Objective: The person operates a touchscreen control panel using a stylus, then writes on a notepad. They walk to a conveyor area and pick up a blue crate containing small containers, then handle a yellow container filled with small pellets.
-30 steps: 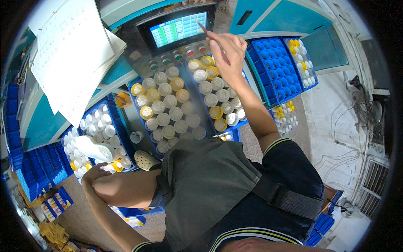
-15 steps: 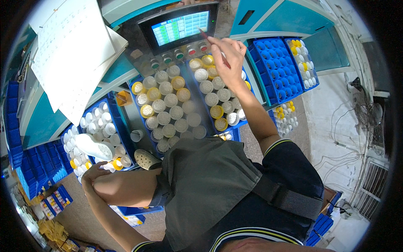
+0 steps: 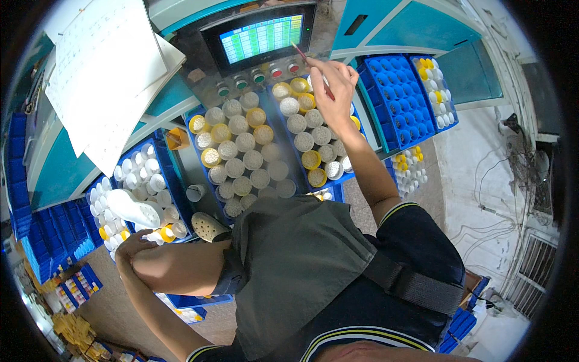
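The right hand (image 3: 330, 84) is raised at about 12 o'clock from the person's body, fingers pinched together on a thin red stick (image 3: 313, 71) that slants up toward 11 o'clock. The stick's tip lies just below the lit screen (image 3: 261, 37) of the control panel, above a row of round buttons (image 3: 259, 78). Beneath the hand, a blue tray (image 3: 274, 151) holds many small jars with white and yellow tops. At 1 o'clock sits a blue crate (image 3: 395, 99) of mostly bare cells, with a few yellow and white caps at its far side. The left hand (image 3: 129, 247) rests at 9 o'clock, bent against the knee; whether its fingers are curled or apart cannot be told. Just above it is another blue tray of white bottles (image 3: 142, 193). Sheets of paper (image 3: 105, 72) lie at 10 o'clock
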The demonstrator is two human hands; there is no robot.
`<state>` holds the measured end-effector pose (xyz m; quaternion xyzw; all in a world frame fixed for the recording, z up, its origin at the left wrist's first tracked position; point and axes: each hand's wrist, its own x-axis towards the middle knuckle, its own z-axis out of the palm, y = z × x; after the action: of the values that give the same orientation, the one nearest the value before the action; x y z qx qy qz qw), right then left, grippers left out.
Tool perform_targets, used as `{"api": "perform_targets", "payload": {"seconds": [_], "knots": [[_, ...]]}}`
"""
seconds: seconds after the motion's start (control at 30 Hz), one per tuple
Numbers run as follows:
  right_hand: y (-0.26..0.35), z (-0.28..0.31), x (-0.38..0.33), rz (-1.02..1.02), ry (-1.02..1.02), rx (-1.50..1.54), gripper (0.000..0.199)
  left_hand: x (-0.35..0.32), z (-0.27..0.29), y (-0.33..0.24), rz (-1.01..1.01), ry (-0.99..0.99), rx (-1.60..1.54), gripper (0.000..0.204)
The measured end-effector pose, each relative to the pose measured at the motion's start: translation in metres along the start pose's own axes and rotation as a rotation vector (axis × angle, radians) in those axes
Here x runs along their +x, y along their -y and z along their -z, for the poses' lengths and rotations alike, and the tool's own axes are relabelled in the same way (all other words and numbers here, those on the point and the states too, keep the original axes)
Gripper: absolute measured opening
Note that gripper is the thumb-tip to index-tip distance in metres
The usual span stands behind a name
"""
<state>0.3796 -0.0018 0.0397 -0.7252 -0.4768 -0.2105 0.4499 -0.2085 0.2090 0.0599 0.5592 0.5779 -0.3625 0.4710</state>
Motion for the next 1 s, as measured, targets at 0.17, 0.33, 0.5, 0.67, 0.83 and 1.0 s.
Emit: {"api": "perform_targets", "payload": {"seconds": [0.17,0.33,0.5,0.67,0.83,1.0], "knots": [[0.021,-0.006,0.006,0.123,-0.01,0.091,0.021,-0.001,0.0,0.001,0.01,-0.023,-0.001,0.07],[0.047,-0.018,0.009,0.232,0.07,0.18,0.026,0.018,0.005,0.025,-0.043,-0.031,0.057,0.07],[0.06,-0.029,0.015,0.271,0.114,0.213,0.021,0.033,0.007,0.039,-0.03,-0.068,0.102,0.074],[0.061,-0.025,0.017,0.262,0.122,0.188,0.029,0.043,0.009,0.05,-0.029,-0.026,-0.173,0.067],[0.054,-0.016,0.023,0.226,0.067,0.142,0.026,0.057,0.013,0.065,-0.045,-0.169,-0.329,0.06],[0.047,-0.02,0.034,0.269,-0.04,0.076,0.021,0.061,0.016,0.065,-0.021,-0.223,-0.33,0.058]]}}
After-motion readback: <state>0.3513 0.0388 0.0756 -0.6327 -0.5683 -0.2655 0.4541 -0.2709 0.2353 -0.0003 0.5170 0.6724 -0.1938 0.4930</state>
